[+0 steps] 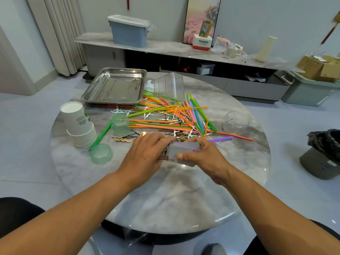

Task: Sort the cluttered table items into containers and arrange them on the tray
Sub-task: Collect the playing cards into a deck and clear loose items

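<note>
Both hands are working at the near middle of the round table (165, 199): the right hand (202, 159) is gripping a small frosted plastic box (185, 153), thumb on its near face and fingers curled over the far edge, while the left hand (147, 151) is closing around the box's left end, where what look like playing cards (163, 156) are showing — whether they are going in or coming out cannot be told. Judging by this, the person is packing one kind of item into its case, an early step in the sorting. A paper clip (171, 166) is lying on the table just under the box. Beyond the hands, a heap of coloured straws (171, 115) is sprawling across the middle of the table, mixed with white floss picks (149, 115) and dark hairpins (132, 132). To the left, two upturned green cups (120, 127) and a stack of paper cups (81, 124) are waiting, and a clear ribbed container (170, 86) and a glass jar (236, 121) are sitting farther out. The steel tray (114, 85) is lying at the far left edge — nothing is on it yet. The next move probably calls for seating the cards squarely, closing the box, then carrying it over the straws to the tray.
</note>
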`<act>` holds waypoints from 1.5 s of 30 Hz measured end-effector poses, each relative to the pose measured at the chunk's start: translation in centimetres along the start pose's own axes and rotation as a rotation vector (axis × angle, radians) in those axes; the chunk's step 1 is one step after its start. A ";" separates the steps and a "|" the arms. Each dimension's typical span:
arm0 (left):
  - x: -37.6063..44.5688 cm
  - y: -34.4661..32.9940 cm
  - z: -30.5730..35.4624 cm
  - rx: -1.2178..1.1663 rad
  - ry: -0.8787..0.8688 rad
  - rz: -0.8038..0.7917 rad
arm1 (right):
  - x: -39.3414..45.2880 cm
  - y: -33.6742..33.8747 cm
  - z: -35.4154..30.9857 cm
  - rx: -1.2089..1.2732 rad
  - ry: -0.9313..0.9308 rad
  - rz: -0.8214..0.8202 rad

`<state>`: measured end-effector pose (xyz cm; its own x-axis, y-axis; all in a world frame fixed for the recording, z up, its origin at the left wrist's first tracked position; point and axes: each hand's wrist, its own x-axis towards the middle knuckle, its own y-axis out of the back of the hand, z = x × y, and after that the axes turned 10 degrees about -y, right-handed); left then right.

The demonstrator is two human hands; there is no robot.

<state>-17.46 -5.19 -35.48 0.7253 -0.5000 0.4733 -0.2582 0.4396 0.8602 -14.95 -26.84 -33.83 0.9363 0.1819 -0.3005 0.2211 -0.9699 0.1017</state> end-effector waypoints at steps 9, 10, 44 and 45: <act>-2.1 -1.7 0.3 0.000 -0.030 -0.241 | -0.3 -0.1 3.7 -0.250 -0.038 -0.022; -2.2 -1.8 0.2 -0.031 -0.011 -0.265 | -0.3 -0.2 3.8 -0.308 -0.017 -0.007; -0.7 -0.1 0.1 -0.226 0.401 -0.280 | -1.5 -1.9 3.0 -1.465 0.302 -0.018; -0.8 -0.1 0.1 -0.234 0.399 -0.279 | -1.5 -1.8 3.0 -1.460 0.304 -0.019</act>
<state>-18.05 -4.91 -35.89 0.9438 -0.3195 0.0851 0.0947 0.5079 0.8562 -17.58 -25.86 -36.40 0.9092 0.3965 -0.1273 0.1331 0.0129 0.9910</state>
